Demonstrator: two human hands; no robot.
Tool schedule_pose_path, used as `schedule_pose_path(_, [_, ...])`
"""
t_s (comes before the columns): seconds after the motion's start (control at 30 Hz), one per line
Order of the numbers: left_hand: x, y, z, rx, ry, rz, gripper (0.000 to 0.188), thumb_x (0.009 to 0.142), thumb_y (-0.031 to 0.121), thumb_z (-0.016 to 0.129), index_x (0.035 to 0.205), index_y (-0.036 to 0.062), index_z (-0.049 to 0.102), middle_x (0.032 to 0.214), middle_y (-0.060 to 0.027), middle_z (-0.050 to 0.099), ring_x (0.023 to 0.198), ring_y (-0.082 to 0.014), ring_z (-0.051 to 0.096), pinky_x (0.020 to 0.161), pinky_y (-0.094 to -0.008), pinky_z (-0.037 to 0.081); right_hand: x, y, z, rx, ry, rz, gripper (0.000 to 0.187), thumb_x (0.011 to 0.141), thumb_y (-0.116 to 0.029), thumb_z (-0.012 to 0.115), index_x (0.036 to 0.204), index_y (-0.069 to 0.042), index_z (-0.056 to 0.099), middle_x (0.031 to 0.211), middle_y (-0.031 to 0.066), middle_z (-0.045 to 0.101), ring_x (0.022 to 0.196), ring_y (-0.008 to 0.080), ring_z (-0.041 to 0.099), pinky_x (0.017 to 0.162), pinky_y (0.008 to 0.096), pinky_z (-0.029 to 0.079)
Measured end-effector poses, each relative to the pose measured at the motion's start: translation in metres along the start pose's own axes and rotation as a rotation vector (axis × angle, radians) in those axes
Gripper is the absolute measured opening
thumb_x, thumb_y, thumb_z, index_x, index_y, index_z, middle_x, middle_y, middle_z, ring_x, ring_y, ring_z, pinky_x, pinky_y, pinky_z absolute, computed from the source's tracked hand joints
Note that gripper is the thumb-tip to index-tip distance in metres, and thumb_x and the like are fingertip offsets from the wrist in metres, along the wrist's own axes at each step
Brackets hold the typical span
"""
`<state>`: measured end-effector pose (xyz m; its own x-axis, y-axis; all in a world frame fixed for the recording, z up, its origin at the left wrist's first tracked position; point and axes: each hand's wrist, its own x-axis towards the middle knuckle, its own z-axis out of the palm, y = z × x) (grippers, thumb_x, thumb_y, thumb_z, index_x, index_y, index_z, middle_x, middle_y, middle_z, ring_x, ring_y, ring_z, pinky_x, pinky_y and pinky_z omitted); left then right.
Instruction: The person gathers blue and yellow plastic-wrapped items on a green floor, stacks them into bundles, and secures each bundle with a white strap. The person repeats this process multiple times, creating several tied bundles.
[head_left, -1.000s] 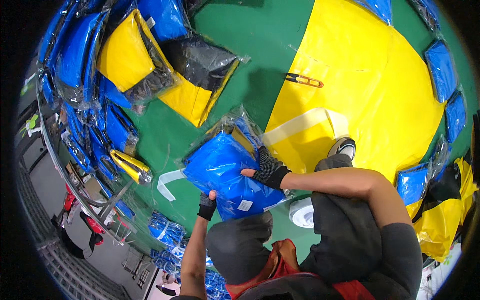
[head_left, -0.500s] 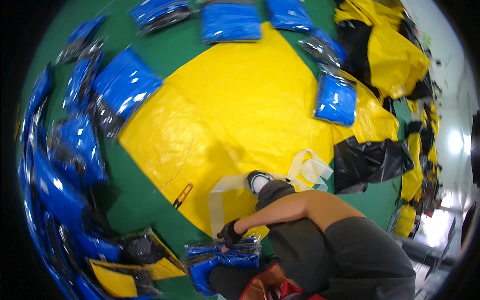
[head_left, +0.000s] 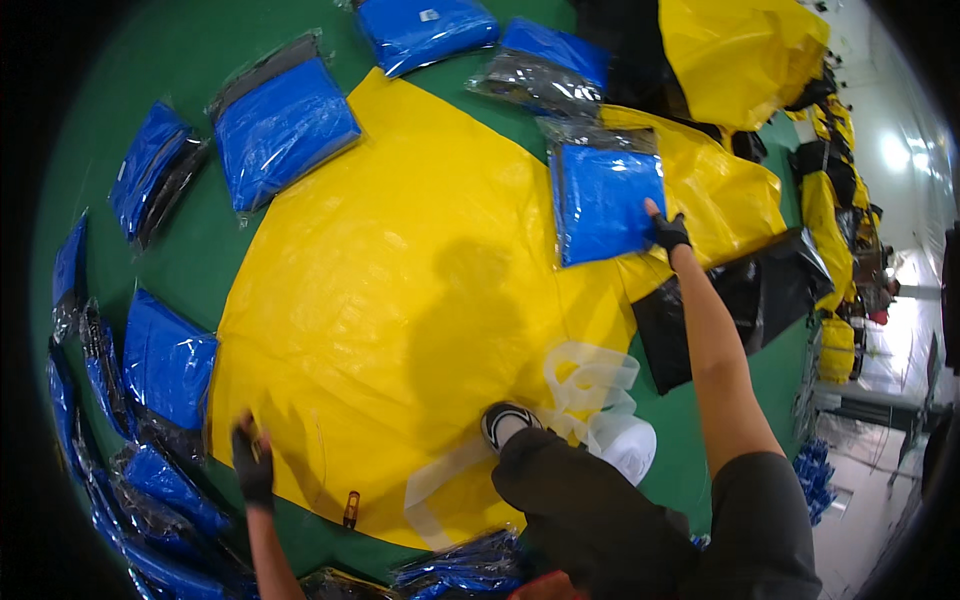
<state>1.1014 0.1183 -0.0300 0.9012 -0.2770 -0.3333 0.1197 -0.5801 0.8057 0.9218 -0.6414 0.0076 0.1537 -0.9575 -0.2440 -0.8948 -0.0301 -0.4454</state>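
Observation:
My right hand [head_left: 668, 230], in a dark glove with bare fingertips, reaches far out to the right. It grips the right edge of a clear-wrapped blue package [head_left: 608, 200], thumb on top; the other fingers are mostly hidden. That package lies at the right side of a large yellow sheet [head_left: 400, 220] spread on the floor. My left hand [head_left: 252, 458], gloved the same way, is held over the sheet's left edge with fingers apart and nothing in them. Near it are a wrapped blue package [head_left: 168, 350] and a small orange-and-black tool [head_left: 351, 509].
Further wrapped blue packages [head_left: 285, 130] ring the sheet at the far side and left. A white strap roll [head_left: 625, 450] sits right of my shoe [head_left: 505, 422], which stands on the sheet. Black sheeting [head_left: 740, 310] and crumpled yellow sheeting [head_left: 745, 60] lie to the right.
My right hand has left the blue packages by my knees and taken hold of the package at the right. My left hand has come into view. The view has shifted.

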Motion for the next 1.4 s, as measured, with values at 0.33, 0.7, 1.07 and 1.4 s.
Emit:
schedule_pose_path(0.33, [0.347,0.122,0.093,-0.451,0.171,-0.394,0.055,0.084,0.035,0.062,0.131,0.0125,0.043,0.118,-0.009,0.049,0.097,-0.02,0.053,0.078,-0.033,0.047,-0.062,0.021,0.034,0.588,-0.521,-0.189,0.034,0.08,-0.026,0.068,0.102,-0.001,0.059,0.093,0.0093,0.063,0.082,0.0213,0.059,0.076,0.0331,0.048])
schedule_pose_path(0.7, [0.121,0.045,0.018,-0.641,0.183,-0.125,0.057,0.087,0.03,0.06,0.131,0.002,0.038,0.129,-0.0141,0.046,0.114,-0.0269,0.048,0.094,-0.0406,0.043,-0.037,-0.084,0.059,0.582,-0.924,-0.101,0.044,0.088,-0.046,0.051,0.087,-0.003,0.062,0.08,0.0125,0.064,0.067,0.0241,0.061,0.064,0.0343,0.05])
schedule_pose_path(1.07, [-0.073,0.09,0.142,-0.003,0.706,-0.314,0.046,0.091,0.031,0.054,0.123,0.0009,0.041,0.106,-0.013,0.052,0.089,-0.0209,0.052,0.076,-0.0348,0.045,-0.065,-0.207,0.176,1.367,-0.739,0.142,0.035,0.086,-0.028,0.061,0.115,-0.008,0.054,0.102,0.0047,0.063,0.093,0.0173,0.059,0.08,0.029,0.048])
schedule_pose_path(1.4, [0.071,0.201,0.206,-0.88,-0.317,0.056,0.079,0.086,0.066,0.029,0.139,0.0081,0.026,0.131,-0.0198,0.043,0.117,-0.0325,0.044,0.097,-0.0429,0.039,-0.175,-0.052,0.016,-0.086,-0.495,-0.71,0.033,0.081,-0.02,0.063,0.107,-0.001,0.06,0.105,0.012,0.061,0.09,0.0229,0.059,0.082,0.0309,0.045])
